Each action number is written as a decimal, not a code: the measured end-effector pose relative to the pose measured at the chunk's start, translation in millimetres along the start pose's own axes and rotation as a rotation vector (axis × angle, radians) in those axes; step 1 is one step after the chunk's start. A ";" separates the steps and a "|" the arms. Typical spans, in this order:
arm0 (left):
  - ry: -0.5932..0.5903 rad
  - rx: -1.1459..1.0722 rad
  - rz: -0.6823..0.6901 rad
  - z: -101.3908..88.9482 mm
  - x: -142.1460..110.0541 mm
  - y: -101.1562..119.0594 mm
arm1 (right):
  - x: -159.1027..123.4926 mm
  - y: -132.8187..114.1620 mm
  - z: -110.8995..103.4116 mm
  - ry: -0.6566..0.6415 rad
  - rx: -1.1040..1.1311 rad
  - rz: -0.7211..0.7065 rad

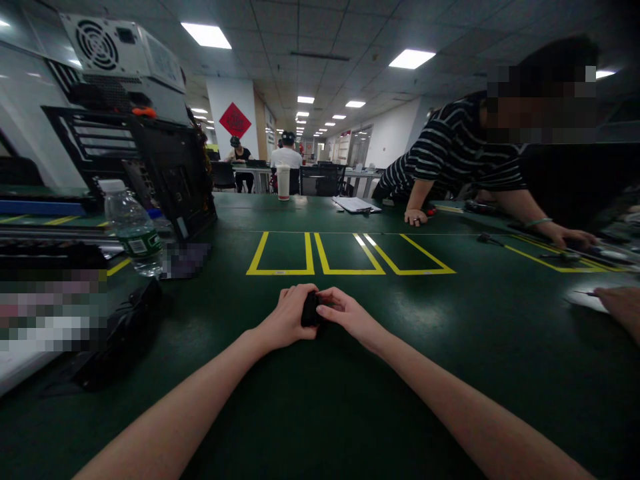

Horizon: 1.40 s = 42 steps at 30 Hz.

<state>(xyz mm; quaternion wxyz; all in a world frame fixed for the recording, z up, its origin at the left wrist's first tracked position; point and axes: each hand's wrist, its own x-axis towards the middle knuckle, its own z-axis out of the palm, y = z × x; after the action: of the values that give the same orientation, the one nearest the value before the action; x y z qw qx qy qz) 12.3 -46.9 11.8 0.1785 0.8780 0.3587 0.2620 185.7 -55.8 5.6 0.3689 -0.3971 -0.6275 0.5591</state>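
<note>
Between my two hands, low over the green tabletop (pixel 300 413), is a small black blocky object (pixel 311 311); its kind cannot be made out. My left hand (pixel 290 313) wraps round it from the left, thumb below and fingers over the top. From the right, my right hand (pixel 347 315) pinches at its side with thumb and fingertips. The fingers cover much of the object. Just beyond the hands, yellow tape outlines (pixel 350 272) mark several bays on the table.
At left stand a water bottle (pixel 134 230), a black computer case (pixel 175 173) topped by a power supply (pixel 120 50), and black parts (pixel 115 333). A white cup (pixel 283 183) and clipboard (pixel 357 205) sit at the back. A person in a striped shirt (pixel 450 147) leans over the right side; another hand (pixel 620 307) is near.
</note>
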 end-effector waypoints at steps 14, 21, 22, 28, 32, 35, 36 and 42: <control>0.017 -0.009 0.004 6.6 1.7 -5.7 | -4.0 -2.9 3.3 0.065 -0.027 0.034; -0.018 -0.012 -0.007 -1.5 0.2 1.6 | -7.3 -7.3 1.0 -0.033 0.012 0.015; -0.023 -0.010 -0.009 -3.3 0.0 3.3 | -7.9 -7.6 1.0 -0.034 0.016 0.017; -0.020 -0.003 0.012 -3.6 0.8 2.9 | -5.1 -3.9 2.1 0.041 -0.018 0.002; 0.014 0.006 0.004 1.9 1.3 -2.3 | -1.2 0.6 1.6 0.055 -0.030 0.026; 0.011 0.000 0.013 1.5 0.9 -2.3 | -1.0 1.5 0.4 0.031 -0.037 0.025; 0.007 -0.001 0.014 0.6 0.8 -1.7 | -1.6 1.1 0.2 0.013 -0.029 0.022; 0.018 0.001 0.044 -0.1 1.1 -1.4 | -5.5 -4.2 2.2 0.007 -0.027 0.005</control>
<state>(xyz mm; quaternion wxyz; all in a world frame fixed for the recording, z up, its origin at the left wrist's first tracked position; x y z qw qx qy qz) 12.2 -45.1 11.5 0.1690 0.8834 0.3410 0.2736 185.6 -61.9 9.4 0.3643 -0.4057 -0.6326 0.5500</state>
